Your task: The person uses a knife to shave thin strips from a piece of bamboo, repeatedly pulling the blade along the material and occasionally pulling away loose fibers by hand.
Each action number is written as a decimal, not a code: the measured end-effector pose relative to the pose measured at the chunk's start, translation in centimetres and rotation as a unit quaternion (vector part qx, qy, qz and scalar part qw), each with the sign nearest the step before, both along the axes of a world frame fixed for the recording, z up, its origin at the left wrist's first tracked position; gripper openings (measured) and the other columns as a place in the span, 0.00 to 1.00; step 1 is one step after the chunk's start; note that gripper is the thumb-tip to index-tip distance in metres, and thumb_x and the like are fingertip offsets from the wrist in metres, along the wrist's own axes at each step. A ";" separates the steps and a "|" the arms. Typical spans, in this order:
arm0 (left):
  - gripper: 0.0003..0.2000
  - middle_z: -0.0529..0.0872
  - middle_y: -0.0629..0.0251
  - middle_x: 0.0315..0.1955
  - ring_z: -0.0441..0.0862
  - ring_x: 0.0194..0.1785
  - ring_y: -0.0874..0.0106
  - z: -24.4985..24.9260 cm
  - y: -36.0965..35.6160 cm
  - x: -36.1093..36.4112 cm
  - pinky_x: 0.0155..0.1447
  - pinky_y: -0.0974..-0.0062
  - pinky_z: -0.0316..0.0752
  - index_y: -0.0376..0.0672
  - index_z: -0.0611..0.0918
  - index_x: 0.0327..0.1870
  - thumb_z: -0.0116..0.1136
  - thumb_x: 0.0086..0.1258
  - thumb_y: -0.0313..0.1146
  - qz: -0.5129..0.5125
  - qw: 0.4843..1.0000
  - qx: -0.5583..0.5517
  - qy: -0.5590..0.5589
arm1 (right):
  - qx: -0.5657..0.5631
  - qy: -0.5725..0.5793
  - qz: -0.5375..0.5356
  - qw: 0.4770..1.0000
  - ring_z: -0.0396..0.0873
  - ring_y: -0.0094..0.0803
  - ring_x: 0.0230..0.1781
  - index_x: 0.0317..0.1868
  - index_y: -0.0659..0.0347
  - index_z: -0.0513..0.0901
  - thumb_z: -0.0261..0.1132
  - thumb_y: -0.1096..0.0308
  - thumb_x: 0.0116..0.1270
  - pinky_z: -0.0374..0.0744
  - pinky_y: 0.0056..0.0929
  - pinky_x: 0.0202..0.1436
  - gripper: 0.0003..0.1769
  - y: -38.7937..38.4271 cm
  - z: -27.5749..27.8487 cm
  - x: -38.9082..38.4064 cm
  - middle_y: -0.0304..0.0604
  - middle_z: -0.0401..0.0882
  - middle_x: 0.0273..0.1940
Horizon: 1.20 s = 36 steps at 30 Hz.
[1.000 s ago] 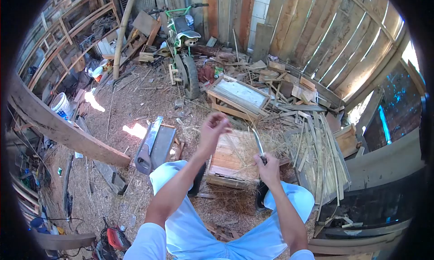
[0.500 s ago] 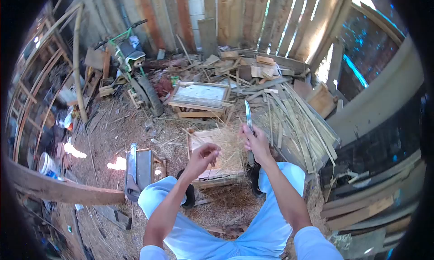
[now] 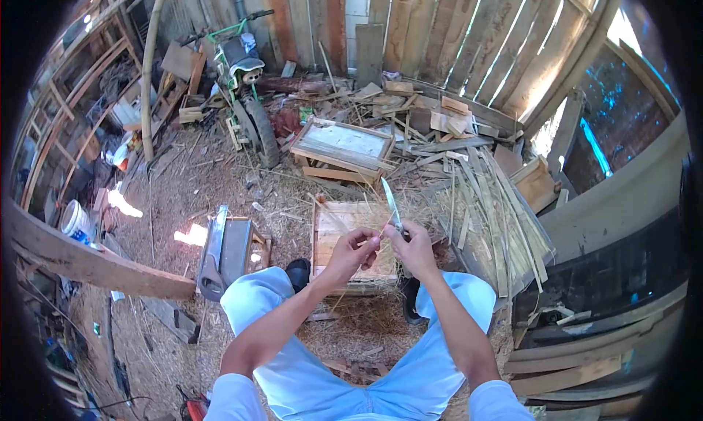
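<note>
Pinching its fingertips together on what looks like a thin strip (image 3: pixel 384 231), the left hand (image 3: pixel 351 254) shows in the head view above a low wooden box (image 3: pixel 333 220) between the feet. The right hand (image 3: pixel 416 254) is closed around the handle of a knife (image 3: pixel 389 198), its blade pointing up and away over the box. The two hands nearly meet, and the strip lies between them; whether the blade touches it cannot be told.

As for progress, many long, thin strips (image 3: pixel 505 231) already lie to the right of the box, while the one at the fingertips is in hand. Fine, curly shavings (image 3: pixel 425 205) gather at the box's right edge, a sign that a fair amount of cutting is done. How much is left, the view does not show.

The box has a flat top of pale, reddish boards inside a narrow rim. The strips beside it are straight, slender and pale, fanned over a wide dull sheet. To the left of the box, a saw (image 3: pixel 214 241) with a smooth metal blade and dark handle leans along a dark-topped stand (image 3: pixel 236 249). Beyond the box sits a rectangular wooden frame (image 3: pixel 344 143) with a whitish, worn panel, and behind that rough scrap wood (image 3: pixel 432 117) in jagged, short pieces.
</note>
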<state>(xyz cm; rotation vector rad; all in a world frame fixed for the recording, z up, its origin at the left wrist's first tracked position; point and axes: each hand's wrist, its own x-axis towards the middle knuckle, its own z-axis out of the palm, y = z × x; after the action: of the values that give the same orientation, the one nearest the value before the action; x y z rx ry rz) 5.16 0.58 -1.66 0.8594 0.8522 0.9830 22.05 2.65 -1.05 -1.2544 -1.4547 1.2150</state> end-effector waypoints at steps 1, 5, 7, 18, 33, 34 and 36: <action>0.11 0.77 0.71 0.28 0.71 0.25 0.83 -0.1 0.1 0.0 0.27 0.83 0.66 0.38 0.77 0.45 0.58 0.70 0.35 0.004 1.000 -0.001 -0.002 | 0.074 -0.039 -0.015 0.996 0.67 0.15 0.19 0.47 0.65 0.80 0.57 0.63 0.70 0.64 0.21 0.21 0.14 0.2 -0.3 -0.1 0.34 0.77 0.24; 0.10 0.76 0.72 0.27 0.65 0.22 0.86 -0.6 0.4 0.0 0.24 0.86 0.57 0.38 0.78 0.46 0.58 0.70 0.34 0.050 0.999 -0.007 0.011 | -0.010 0.111 -0.055 0.992 0.65 0.15 0.19 0.59 0.62 0.72 0.50 0.64 0.74 0.64 0.17 0.20 0.18 0.5 1.5 0.7 0.37 0.78 0.27; 0.10 0.76 0.73 0.27 0.64 0.22 0.86 -0.7 0.4 -0.2 0.23 0.87 0.56 0.38 0.78 0.45 0.57 0.70 0.34 0.065 0.998 -0.006 0.010 | -0.041 0.139 -0.032 0.989 0.64 0.15 0.18 0.60 0.62 0.71 0.50 0.64 0.74 0.63 0.16 0.19 0.19 -0.1 2.9 0.6 0.38 0.77 0.28; 0.08 0.74 0.76 0.23 0.62 0.20 0.88 -0.1 -0.4 -0.5 0.22 0.86 0.55 0.39 0.79 0.42 0.57 0.70 0.34 0.001 0.999 0.033 -0.003 | -0.252 0.249 0.145 0.924 0.61 0.13 0.17 0.57 0.66 0.73 0.57 0.64 0.71 0.59 0.11 0.17 0.19 -0.4 3.8 0.5 0.34 0.73 0.27; 0.10 0.71 0.77 0.22 0.60 0.21 0.88 0.2 -0.6 -1.2 0.23 0.86 0.54 0.39 0.80 0.41 0.58 0.70 0.37 0.015 0.999 0.009 0.032 | -0.204 0.282 0.062 0.935 0.57 0.12 0.15 0.59 0.59 0.71 0.53 0.62 0.73 0.56 0.11 0.15 0.18 1.0 3.8 4.3 0.29 0.66 0.25; 0.10 0.71 0.77 0.22 0.60 0.21 0.88 0.2 -0.5 -1.1 0.23 0.86 0.54 0.39 0.80 0.41 0.58 0.70 0.37 0.014 0.999 0.006 0.033 | -0.207 0.282 0.061 0.935 0.57 0.12 0.15 0.59 0.59 0.71 0.53 0.62 0.73 0.56 0.11 0.15 0.18 0.3 3.2 3.0 0.29 0.66 0.25; 0.10 0.72 0.77 0.22 0.61 0.20 0.88 0.3 0.0 -0.8 0.23 0.86 0.55 0.39 0.80 0.42 0.57 0.70 0.37 0.029 0.996 0.028 0.077 | -0.255 0.253 0.121 0.925 0.59 0.12 0.16 0.60 0.57 0.72 0.54 0.60 0.73 0.58 0.11 0.16 0.19 -0.6 2.4 0.8 0.30 0.68 0.25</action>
<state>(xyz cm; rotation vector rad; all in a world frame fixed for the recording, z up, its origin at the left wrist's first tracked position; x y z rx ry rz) 4.35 0.58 -1.38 0.9726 0.9896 1.0048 22.84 2.01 1.32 -0.9786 -0.9533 2.0059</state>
